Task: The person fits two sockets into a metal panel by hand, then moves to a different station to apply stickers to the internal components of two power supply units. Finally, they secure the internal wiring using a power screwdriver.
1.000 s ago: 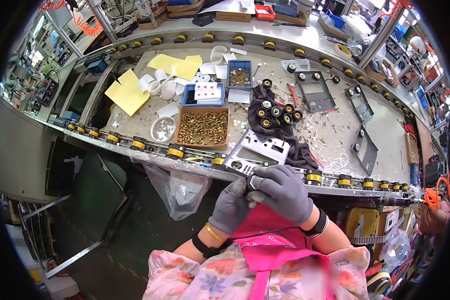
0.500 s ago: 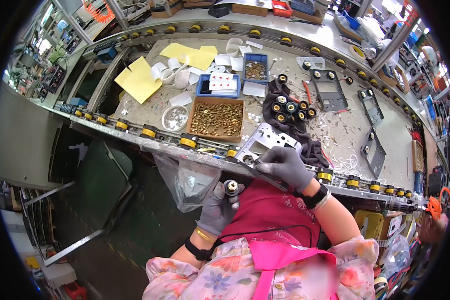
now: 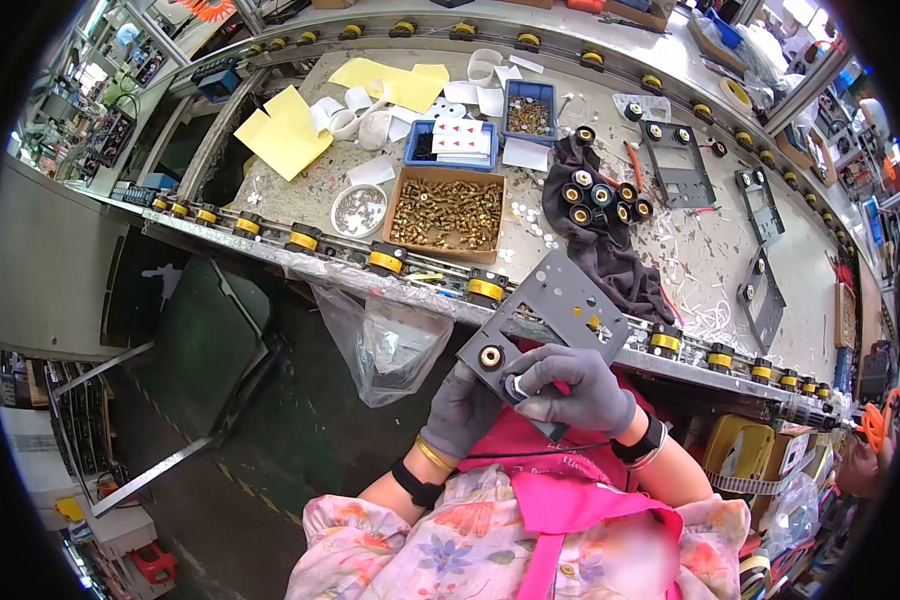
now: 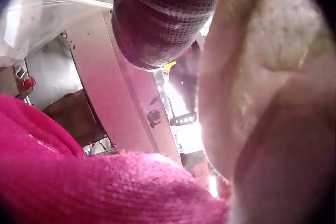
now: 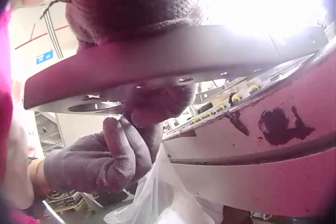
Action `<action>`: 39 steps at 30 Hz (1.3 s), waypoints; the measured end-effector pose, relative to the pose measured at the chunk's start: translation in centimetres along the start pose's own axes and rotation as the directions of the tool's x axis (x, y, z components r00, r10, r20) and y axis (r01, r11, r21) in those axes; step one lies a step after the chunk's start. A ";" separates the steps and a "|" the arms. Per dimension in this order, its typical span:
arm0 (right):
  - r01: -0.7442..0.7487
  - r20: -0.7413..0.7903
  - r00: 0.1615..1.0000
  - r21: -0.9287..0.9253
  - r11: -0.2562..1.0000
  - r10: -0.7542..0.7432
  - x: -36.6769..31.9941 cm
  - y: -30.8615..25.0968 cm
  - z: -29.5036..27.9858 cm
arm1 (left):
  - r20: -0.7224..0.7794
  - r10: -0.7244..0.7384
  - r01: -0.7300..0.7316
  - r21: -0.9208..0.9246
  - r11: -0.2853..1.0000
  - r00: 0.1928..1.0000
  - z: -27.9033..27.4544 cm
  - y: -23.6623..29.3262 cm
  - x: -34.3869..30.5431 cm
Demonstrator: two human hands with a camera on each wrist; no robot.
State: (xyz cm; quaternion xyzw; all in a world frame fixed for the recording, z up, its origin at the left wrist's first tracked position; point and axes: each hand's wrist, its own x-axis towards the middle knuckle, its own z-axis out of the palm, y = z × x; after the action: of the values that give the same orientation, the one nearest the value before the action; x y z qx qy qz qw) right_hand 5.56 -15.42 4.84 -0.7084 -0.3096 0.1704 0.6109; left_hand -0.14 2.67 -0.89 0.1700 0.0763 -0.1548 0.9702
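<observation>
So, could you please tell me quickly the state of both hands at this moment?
Left hand: closed, holding the dark metal plate from below.
Right hand: closed, pinching a small round part over the plate.

Yellow-banded rollers [image 3: 385,258] along a workbench [image 3: 810,310], boxed brass fittings [image 3: 448,215] and metal brackets [image 3: 687,192] show a factory workshop
</observation>
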 end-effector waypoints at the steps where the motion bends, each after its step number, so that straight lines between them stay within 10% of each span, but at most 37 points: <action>1: 0.005 0.006 1.000 0.004 1.000 -0.005 0.1 0.1 -0.1 | 0.004 0.001 -0.001 0.002 1.000 1.000 0.0 0.0 0.0; 18: -0.077 0.089 0.992 -0.105 0.991 0.086 0.3 -0.1 -0.8 | -0.160 -0.005 0.022 0.102 0.995 0.987 0.9 -0.2 -0.7; 24: 0.147 -0.111 0.971 -0.426 0.893 -0.213 2.0 -1.5 -1.2 | -0.130 -0.040 0.039 -0.012 0.999 0.991 2.6 -0.2 -0.3; 39: 0.215 0.194 0.976 -0.765 0.607 -0.101 2.2 -3.7 -0.3 | -0.080 -0.125 0.122 -0.044 0.992 0.989 3.7 -0.2 -1.6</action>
State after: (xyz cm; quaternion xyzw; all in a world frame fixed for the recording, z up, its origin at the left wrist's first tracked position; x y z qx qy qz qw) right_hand 6.54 -14.03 8.83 -0.8601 -0.4536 0.0101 0.2330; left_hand -1.34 1.63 2.82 0.1521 0.1300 -0.2058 0.9579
